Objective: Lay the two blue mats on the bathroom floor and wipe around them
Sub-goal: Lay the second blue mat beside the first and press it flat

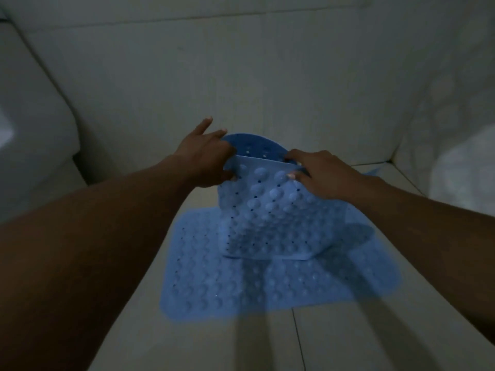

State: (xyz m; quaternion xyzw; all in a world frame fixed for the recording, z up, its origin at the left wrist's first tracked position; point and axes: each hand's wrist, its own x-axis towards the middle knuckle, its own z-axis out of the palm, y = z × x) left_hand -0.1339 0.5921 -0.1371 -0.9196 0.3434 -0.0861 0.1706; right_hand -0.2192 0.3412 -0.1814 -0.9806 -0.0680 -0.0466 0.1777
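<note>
One blue mat (214, 279) with bumps and small holes lies flat on the tiled floor in the lower middle. A second blue mat (267, 218) is folded over and held up above it, its lower fold resting on the flat mat. My left hand (203, 159) pinches the folded mat's top left edge, index finger pointing away. At the top right edge my right hand (318, 172) grips the same mat with thumb and fingers. The room is dim.
Pale floor tiles (334, 344) with a dark grout line run under the mats. A white rounded fixture (32, 124) stands at the left. Tiled walls (241, 62) close the far side, and a pale blurred shape (466, 167) is at the right.
</note>
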